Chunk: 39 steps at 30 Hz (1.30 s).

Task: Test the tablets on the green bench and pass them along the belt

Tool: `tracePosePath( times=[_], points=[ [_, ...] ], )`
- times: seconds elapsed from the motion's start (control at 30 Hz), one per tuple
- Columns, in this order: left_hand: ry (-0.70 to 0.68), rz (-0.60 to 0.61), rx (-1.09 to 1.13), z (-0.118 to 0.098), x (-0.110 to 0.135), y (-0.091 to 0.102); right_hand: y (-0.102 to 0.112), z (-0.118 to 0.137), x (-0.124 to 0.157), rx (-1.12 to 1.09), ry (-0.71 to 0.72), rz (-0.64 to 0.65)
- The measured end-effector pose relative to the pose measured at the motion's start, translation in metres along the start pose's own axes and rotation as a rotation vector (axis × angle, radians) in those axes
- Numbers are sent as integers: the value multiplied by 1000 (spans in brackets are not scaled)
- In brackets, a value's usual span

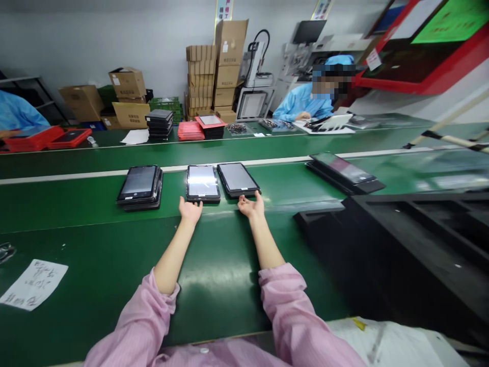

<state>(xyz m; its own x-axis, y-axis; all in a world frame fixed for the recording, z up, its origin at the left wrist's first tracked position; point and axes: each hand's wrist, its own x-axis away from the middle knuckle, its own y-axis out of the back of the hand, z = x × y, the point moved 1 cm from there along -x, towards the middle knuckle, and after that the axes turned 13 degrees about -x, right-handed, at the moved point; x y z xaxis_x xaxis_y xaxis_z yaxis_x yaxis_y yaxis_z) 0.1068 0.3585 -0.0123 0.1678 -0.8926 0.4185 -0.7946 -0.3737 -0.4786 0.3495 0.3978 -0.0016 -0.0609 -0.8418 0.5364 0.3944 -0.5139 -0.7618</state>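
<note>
My left hand (190, 210) is palm up, its fingers apart, just below the near left corner of a tablet (203, 182) with a bright, reflecting screen. It holds nothing that I can see. My right hand (252, 205) lies at the near edge of another tablet (239, 178), also palm up with fingers spread, its thumb by the right corner. Whether it touches that tablet is hard to tell. Both tablets lie side by side on the green bench (225, 255), seemingly stacked on others. To their left sits a taller tablet stack (138, 183).
More tablets (344, 171) lie tilted at the right, behind a large black tray (385, 244). A handwritten paper (34, 285) lies at the left. Across the bench are red trays (191, 130), a dark stack (159, 124) and a co-worker in blue (301, 102); another blue sleeve (23, 112) shows far left.
</note>
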Motion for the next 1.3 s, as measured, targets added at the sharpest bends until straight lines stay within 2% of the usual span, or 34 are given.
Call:
tracePosePath(
  times=[0.13, 0.27, 0.37, 0.53, 0.7, 0.9, 1.0, 1.1, 1.2, 1.3],
  points=[
    [101, 163, 95, -16, -8, 14, 0, -2, -15, 87, 125, 10],
    [196, 307, 94, -14, -8, 19, -5, -6, -23, 213, 201, -6],
    [253, 380, 83, -9, -2, 22, -4, -11, -18, 289, 253, -25],
    [278, 448, 48, -3, 30, 43, 25, -23, 16, 329, 326, -52],
    [207, 484, -6, 7, 82, 85, 71, -28, 71, 335, 303, -28],
    [128, 399, -121, 23, 165, 153, 128, -41, 153, 386, 231, 29],
    [92, 361, -185, 31, 209, 183, 158, -56, 197, 507, 170, 94],
    [72, 288, -257, 39, 246, 211, 186, -67, 239, 639, 105, 85],
    [57, 121, -447, 44, 277, 237, 208, -61, 273, 872, -35, 126],
    [30, -152, -955, 38, 301, 253, 214, -37, 297, 1213, -221, 255]
  ],
)
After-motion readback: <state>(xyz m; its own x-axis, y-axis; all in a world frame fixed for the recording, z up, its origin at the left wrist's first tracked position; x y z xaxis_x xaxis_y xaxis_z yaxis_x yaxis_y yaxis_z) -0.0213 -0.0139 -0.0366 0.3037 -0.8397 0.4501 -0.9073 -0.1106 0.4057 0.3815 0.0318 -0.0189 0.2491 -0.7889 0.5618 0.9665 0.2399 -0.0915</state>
